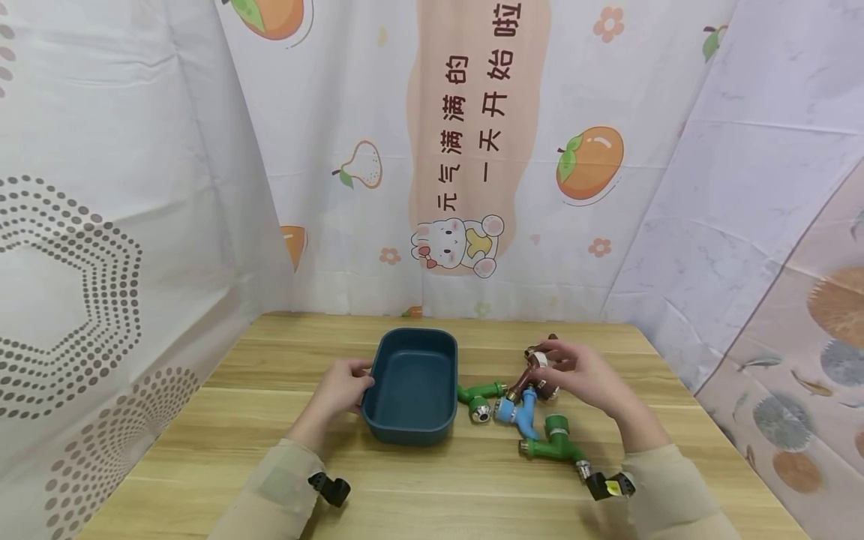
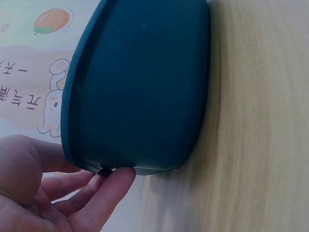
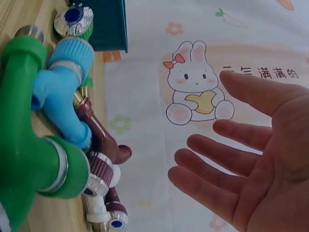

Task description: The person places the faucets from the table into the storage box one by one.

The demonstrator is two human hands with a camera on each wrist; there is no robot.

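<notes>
A dark teal rectangular box (image 1: 410,434) stands on the table. My left hand (image 1: 343,386) touches its left side with the fingers; the left wrist view shows fingertips (image 2: 126,175) against its outer wall. Right of the box lie several plastic taps: a green tap (image 1: 481,392), a light blue tap (image 1: 526,418), a larger green tap (image 1: 555,448) nearer me, and dark red taps (image 3: 99,126) behind, with white parts among them. Over the dark red ones hovers my right hand (image 1: 586,375), fingers spread and holding nothing. It partly hides them in the head view.
The wooden table (image 1: 432,502) ends at a printed curtain (image 1: 351,255) behind the box, and more cloth hangs at both sides. A small black device (image 1: 329,489) sits at the left wrist, another black device (image 1: 610,486) at the right wrist.
</notes>
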